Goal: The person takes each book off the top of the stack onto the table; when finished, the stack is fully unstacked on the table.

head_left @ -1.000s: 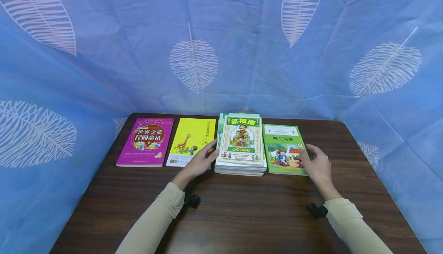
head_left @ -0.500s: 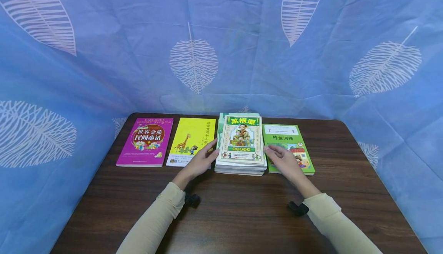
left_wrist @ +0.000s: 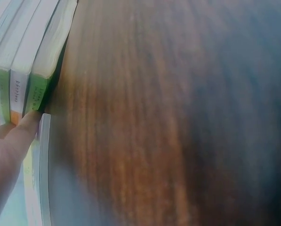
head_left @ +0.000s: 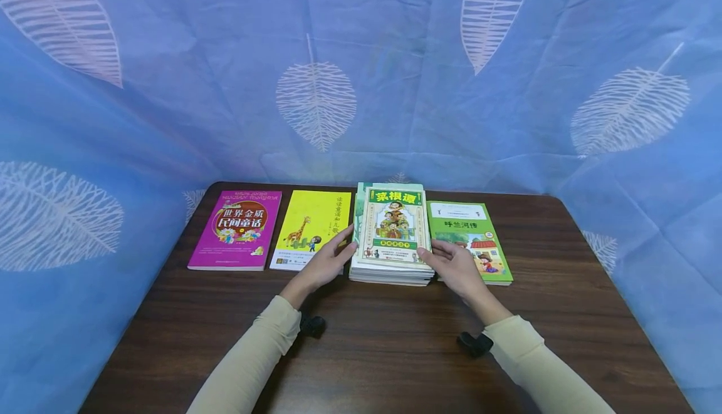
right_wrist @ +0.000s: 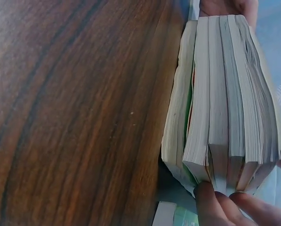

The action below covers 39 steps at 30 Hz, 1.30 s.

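Before us, a person's left hand (head_left: pixel 327 262) and right hand (head_left: pixel 457 270), fingers loosely extended, are touching opposite sides of a thick paperback stack topped by a cream-and-green illustrated cover (head_left: pixel 393 229); the right thumb (head_left: pixel 425 255) is lying over the cover's edge, near four o'clock. The stack is sitting between them, at the left hand's two o'clock and the right's ten.
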Tool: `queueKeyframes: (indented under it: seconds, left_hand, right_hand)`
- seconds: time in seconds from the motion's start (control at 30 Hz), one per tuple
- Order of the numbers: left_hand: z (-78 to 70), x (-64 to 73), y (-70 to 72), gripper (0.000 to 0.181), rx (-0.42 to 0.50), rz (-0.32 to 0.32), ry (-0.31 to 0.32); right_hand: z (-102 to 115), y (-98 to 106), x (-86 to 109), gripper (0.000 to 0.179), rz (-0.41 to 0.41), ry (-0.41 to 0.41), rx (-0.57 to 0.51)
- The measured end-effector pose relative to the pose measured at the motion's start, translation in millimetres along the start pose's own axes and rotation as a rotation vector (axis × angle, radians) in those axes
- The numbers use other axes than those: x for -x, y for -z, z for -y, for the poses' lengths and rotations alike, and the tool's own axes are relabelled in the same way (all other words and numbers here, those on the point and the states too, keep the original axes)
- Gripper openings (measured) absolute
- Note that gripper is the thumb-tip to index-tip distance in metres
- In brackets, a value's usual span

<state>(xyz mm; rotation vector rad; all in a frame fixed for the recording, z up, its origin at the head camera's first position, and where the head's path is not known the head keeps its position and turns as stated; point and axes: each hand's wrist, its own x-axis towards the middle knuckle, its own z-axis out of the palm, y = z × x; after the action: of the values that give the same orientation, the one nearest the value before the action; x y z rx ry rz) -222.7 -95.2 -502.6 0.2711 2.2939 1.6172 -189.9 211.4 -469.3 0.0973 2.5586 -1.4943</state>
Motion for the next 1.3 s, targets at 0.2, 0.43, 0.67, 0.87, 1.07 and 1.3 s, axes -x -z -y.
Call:
queueKeyframes:
  seconds: [0.2, 0.43, 0.67, 0.87, 1.07, 1.3]
  left_hand:
    - [0.0, 1.0, 0.2, 0.066, 0.016, 0.002, -0.014]
    - [-0.4, -1.3, -1.6, 0.066, 0.005, 0.001, -0.012]
    - [0.4, -2.0, -1.6, 0.067, 0.01, 0.0, -0.008]
    - [0.5, -0.5, -1.0, 0.068, 0.023, -0.002, -0.029]
    - [0.5, -0.1, -1.0, 0.068, 0.025, 0.003, -0.025]
    - [-0.4, -0.6, -1.1, 0.068, 0.006, -0.003, 0.002]
  right_hand:
    - [-4, 6, 3.2, 0.068, -0.061, 0.001, -0.027]
    - [-6, 20, 5.9, 0.064, -0.128, -0.05, -0.08]
    - [-13, 38, 11.1, 0.063, -0.087, -0.052, -0.396]
    - [-20, 60, 15.5, 0.067, -0.089, -0.083, -0.476]
    - [-33, 86, 19.2, 0.07, -0.122, -0.092, -0.522]
    - [-52, 119, 24.3, 0.071, -0.198, -0.063, -0.573]
